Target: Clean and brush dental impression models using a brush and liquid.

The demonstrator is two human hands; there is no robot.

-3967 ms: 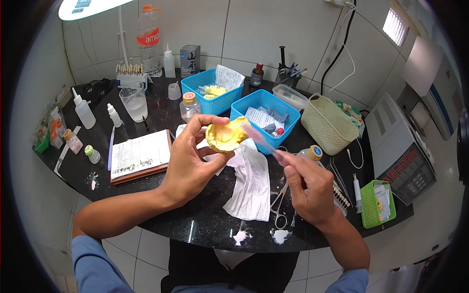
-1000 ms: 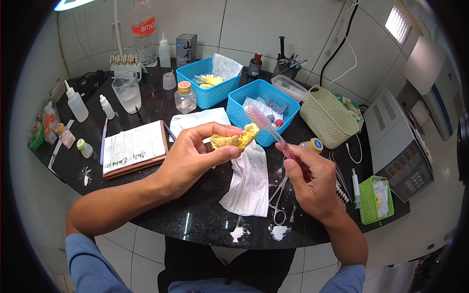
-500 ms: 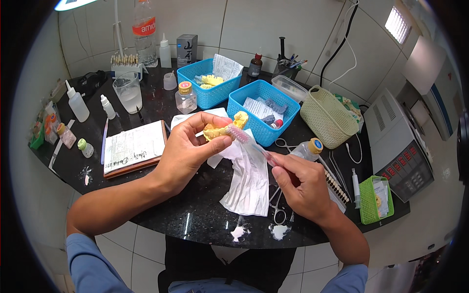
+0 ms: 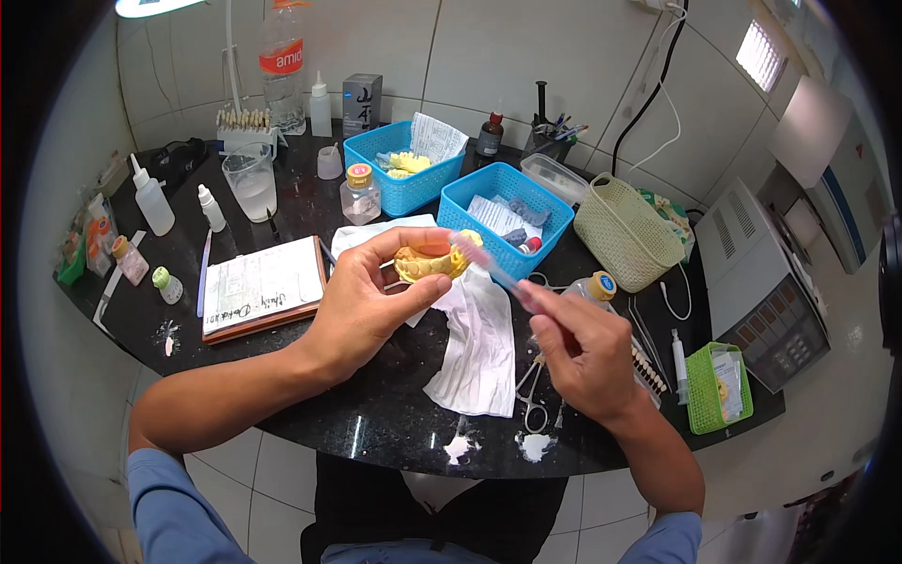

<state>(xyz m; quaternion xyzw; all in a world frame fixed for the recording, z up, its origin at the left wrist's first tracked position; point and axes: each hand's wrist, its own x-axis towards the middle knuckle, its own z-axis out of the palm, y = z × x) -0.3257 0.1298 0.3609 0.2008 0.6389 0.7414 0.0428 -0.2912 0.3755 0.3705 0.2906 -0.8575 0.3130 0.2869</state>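
Observation:
Over the middle of the table my left hand [image 4: 371, 296] holds a yellow dental cast [image 4: 425, 266] between thumb and fingers, its row of teeth showing. My right hand [image 4: 590, 348] is closed around the handle of a toothbrush [image 4: 505, 276]. The pinkish brush head, slightly smeared by motion, lies against the cast's right end; whether the bristles touch it I cannot tell. Below the cast a crumpled white paper towel [image 4: 470, 352] is spread on the black table [image 4: 376, 414]. Scissor-like forceps [image 4: 533, 399] lie beside the towel, partly under my right hand.
Two blue baskets [image 4: 404, 193] [image 4: 507, 211] with casts and papers stand behind my hands. A pale green basket [image 4: 628, 235] and a control unit [image 4: 770, 282] are to the right. Left are a notepad [image 4: 263, 287], a cup of cloudy liquid [image 4: 252, 188] and several bottles. White powder [image 4: 536, 447] dots the front edge.
The cast has tipped so that its row of teeth shows more. The toothbrush head has moved slightly up and to the right, toward the cast's right end.

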